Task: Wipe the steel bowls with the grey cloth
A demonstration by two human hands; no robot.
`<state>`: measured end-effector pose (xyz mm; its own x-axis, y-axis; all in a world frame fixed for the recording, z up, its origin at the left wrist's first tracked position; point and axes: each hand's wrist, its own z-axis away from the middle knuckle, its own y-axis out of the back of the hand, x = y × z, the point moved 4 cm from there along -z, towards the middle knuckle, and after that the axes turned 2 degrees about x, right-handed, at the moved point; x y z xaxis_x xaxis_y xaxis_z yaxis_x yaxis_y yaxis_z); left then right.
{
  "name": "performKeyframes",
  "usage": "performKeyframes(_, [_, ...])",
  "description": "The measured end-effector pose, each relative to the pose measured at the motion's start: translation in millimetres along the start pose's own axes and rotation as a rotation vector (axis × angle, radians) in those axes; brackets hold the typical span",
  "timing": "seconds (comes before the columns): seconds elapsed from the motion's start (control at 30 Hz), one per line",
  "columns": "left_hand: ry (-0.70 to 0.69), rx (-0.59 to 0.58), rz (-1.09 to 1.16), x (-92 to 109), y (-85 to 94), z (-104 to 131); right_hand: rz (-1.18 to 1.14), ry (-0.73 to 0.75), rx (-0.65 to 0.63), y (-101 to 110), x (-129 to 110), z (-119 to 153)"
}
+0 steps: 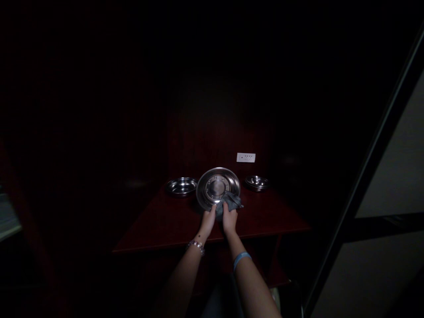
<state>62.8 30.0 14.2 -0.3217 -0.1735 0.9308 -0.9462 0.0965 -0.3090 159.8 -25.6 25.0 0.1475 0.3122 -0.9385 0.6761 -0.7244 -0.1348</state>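
Note:
A round shiny metal plate (217,183) is tilted up above the table, its inner face towards me. My left hand (208,221) grips its lower rim, thumb on the near side. My right hand (229,221) is closed on a grey cloth (232,199), pressed against the plate's lower right part. The fingers of both hands behind the plate and cloth are hidden.
On the dark red table (159,225), a metal dish (182,187) stands left of the plate and several stacked metal bowls (257,183) stand right. A white socket panel (246,157) is on the back wall. The table's front edge runs below my hands.

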Motion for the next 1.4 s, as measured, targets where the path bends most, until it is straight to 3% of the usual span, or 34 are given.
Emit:
performKeyframes(0.9, [-0.016, 0.005, -0.007, 5.8, 0.5, 4.4, 0.036, 0.014, -0.005, 0.6, 0.6, -0.7])
performKeyframes(1.4, [-0.002, 0.002, 0.037, -4.1, 1.8, -2.5, 0.051, -0.012, -0.002, 0.6, -0.2, -0.5])
